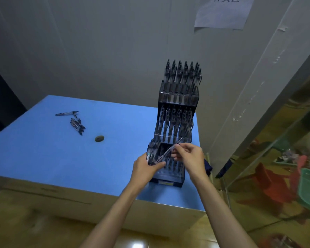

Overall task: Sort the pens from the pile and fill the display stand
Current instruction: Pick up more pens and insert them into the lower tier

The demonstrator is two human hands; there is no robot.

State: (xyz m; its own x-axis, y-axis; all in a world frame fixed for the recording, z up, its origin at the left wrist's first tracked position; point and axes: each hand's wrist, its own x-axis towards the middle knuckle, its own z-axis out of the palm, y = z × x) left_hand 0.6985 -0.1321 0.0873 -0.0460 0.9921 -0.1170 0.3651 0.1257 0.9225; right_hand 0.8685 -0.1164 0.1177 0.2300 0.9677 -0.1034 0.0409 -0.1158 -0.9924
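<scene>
Pen (168, 150) pinched near its upper end by right hand (188, 154), fingers curled round the barrel, lower end resting against left hand (147, 167). Held slantwise, tip up and away from the grip, probably to turn it upright before dropping it into a slot. Left hand curled round a small bundle of spare pens (count too blurred to tell), thumb pressed across them, parked just below the pinch so the next one is ready to pass over. Directly under both grips: lowest tier of stand (170, 183), partly filled, slots open beneath the right hand. Above and beyond the grip, middle and top tiers packed full, so only this bottom row seems left to fill. Far left of the hands, well apart: pile (76, 122), a few pens loose on table (43, 158), with a dark round spot (99, 138) between pile and stand. Task judged well along; pile nearly gone.
</scene>
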